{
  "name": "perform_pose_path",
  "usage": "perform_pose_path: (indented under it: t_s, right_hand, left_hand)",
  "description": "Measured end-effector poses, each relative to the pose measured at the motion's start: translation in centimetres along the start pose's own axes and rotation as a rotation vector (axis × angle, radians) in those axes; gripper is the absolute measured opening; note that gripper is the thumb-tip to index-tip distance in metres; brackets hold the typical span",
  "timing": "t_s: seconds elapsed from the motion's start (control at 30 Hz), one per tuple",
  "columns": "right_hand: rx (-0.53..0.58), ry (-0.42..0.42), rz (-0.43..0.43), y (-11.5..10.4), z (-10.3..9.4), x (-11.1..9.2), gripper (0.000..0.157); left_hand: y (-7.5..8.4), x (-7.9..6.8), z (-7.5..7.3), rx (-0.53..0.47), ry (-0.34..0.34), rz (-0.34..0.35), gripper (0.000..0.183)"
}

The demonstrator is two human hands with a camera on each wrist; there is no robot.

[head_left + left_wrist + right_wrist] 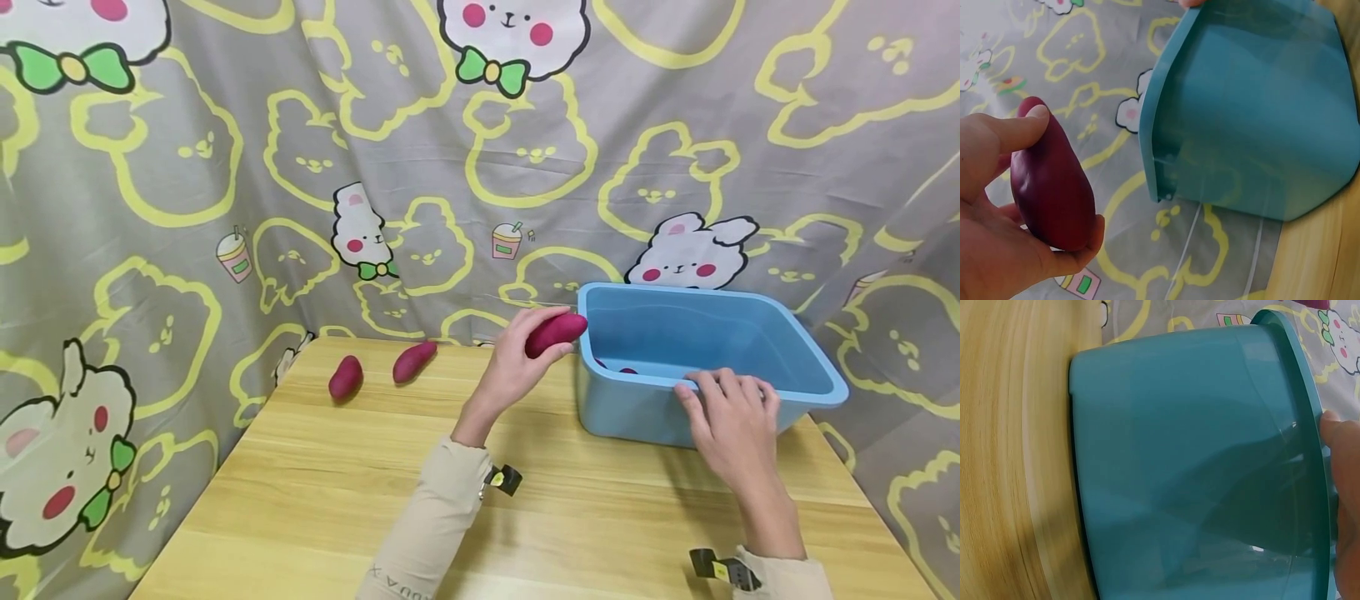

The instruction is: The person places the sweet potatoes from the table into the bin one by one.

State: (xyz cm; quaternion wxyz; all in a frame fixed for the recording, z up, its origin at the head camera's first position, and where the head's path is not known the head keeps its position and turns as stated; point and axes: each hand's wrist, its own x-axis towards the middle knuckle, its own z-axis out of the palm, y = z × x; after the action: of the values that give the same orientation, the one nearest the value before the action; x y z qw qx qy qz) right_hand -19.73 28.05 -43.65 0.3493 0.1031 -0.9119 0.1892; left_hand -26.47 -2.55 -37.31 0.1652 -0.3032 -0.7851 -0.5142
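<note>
In the head view my left hand [512, 367] holds a purple-red sweet potato [558, 333] just beside the left rim of a blue plastic bin [637, 408]. Thumb and fingers wrap the sweet potato [1054, 181] from both sides in the left wrist view. My right hand [738, 421] grips the bin's front rim, fingers hooked over the edge; the right wrist view shows the thumb against the rim [1316, 406]. Inside the bin, small parts of dark red sweet potatoes [628, 371] show behind the front wall, mostly hidden.
Two more sweet potatoes, one [346, 379] and another [415, 362], lie at the back left of the wooden table [300, 500]. A grey curtain [420, 167] with yellow cartoon outlines hangs behind the table and along both sides.
</note>
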Motion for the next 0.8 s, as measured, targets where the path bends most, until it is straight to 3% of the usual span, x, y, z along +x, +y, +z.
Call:
perform_pose_path:
  t_s: [0.4, 0.63, 0.8]
  right_hand:
    - [-0.003, -0.012, 0.004, 0.1, 0.1, 0.0, 0.030]
    - [-0.003, -0.015, 0.007, 0.2, 0.1, 0.0, 0.032]
    - [-0.003, -0.020, 0.011, 0.1, 0.0, 0.0, 0.033]
  left_hand:
    - [0.6, 0.5, 1.1, 0.014, -0.003, 0.007, 0.052]
    - [1.3, 0.9, 1.6, 0.015, -0.025, -0.026, 0.063]
    - [1.6, 1.3, 2.0, -0.002, -0.034, -0.001, 0.063]
